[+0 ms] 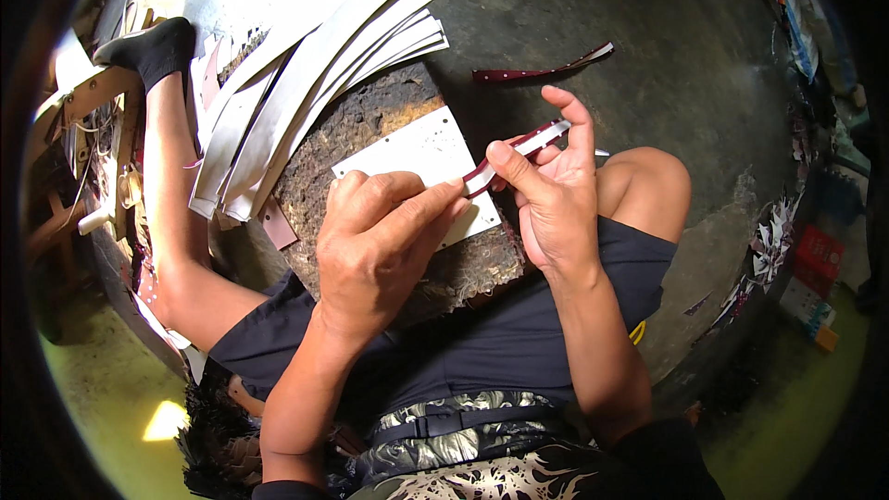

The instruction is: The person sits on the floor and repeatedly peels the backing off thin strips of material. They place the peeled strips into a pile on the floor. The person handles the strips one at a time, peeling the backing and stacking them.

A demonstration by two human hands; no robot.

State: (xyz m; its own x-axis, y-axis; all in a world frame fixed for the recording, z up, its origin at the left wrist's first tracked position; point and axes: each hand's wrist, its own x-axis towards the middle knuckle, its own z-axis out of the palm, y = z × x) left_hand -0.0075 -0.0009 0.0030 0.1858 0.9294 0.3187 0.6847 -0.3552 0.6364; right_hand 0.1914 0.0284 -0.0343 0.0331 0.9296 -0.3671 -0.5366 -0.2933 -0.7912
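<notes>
A narrow dark red strip (532,141) with white dots and a white band stretches between my two hands. My left hand (370,236) is closed, pinching the strip's lower left end in its fingertips. My right hand (556,199) grips the other part between thumb and fingers, with its index finger raised past the strip's tip. Below the strip lies a white board (417,146) with small holes near its edges, set on a rough, worn block (347,125) in front of my lap. Just beyond my right hand, a similar dark red strip (528,75) rests on the floor.
Long white strips (319,74) lie fanned over the block's far left side. A small brownish-pink piece (278,225) sits left of the block. Scraps (773,241) and a red box (819,259) are at the far right. My black-shod foot (153,48) rests by a wooden frame (106,93).
</notes>
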